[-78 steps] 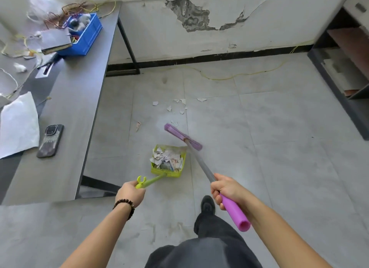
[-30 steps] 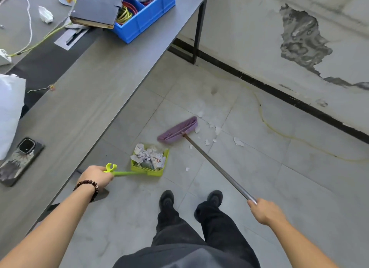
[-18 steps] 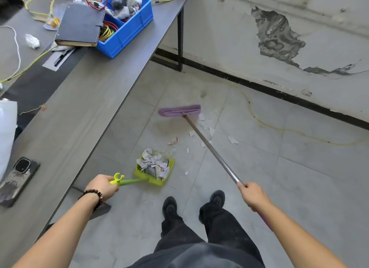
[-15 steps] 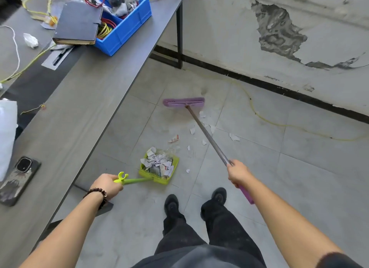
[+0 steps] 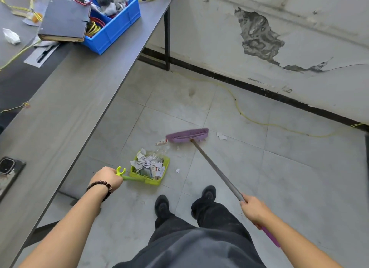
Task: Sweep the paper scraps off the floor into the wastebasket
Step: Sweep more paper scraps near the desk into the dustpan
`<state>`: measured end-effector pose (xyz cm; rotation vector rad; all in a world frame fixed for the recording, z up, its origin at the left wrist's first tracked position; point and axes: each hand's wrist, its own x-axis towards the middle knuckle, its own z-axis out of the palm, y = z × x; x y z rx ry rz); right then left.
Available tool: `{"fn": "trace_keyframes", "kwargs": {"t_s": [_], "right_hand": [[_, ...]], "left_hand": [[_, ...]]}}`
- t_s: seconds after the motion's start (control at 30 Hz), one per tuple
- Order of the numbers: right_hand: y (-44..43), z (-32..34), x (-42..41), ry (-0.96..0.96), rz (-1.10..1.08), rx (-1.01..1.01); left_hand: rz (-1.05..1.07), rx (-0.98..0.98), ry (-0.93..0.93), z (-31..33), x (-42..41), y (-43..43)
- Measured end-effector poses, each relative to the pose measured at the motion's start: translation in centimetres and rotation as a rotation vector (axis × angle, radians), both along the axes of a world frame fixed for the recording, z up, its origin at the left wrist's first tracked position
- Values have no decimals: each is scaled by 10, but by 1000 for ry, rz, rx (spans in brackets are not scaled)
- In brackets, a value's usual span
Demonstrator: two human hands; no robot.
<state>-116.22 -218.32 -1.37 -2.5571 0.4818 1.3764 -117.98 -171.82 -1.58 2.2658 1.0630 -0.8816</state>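
Note:
My left hand (image 5: 107,177) grips the handle of a green dustpan (image 5: 150,169) that sits on the floor, heaped with paper scraps (image 5: 148,164). My right hand (image 5: 252,209) holds the metal shaft of a purple broom (image 5: 187,135). The broom head rests on the tiles just beyond the dustpan. A printed scrap (image 5: 161,142) lies at the head's left end, a white scrap (image 5: 221,136) to its right, and a small bit (image 5: 177,170) beside the pan. No wastebasket is in view.
A long grey table (image 5: 65,108) runs along my left, bearing a blue bin (image 5: 114,20), a black notebook (image 5: 63,20) and a phone (image 5: 8,168). A yellow cable (image 5: 249,118) trails along the floor by the cracked wall. My feet (image 5: 185,200) stand behind the dustpan.
The broom head has been drawn back over the tiles toward the dustpan, pulling scraps with it. My right hand has moved back along with the shaft. The dustpan stays in place.

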Motion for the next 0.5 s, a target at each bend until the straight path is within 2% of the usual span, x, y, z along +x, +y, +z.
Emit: {"fn": "trace_keyframes", "kwargs": {"t_s": [0.1, 0.2, 0.33, 0.5], "right_hand": [[-6, 31, -2, -24, -57, 60], [5, 45, 3, -92, -21, 100], [47, 23, 28, -170, 78, 86], [101, 5, 51, -148, 218, 46]], "left_hand": [[-5, -8, 7, 4, -1, 5], [-12, -19, 12, 8, -6, 17], [-28, -24, 18, 13, -18, 19], [-21, -36, 9, 5, -28, 11]]}}
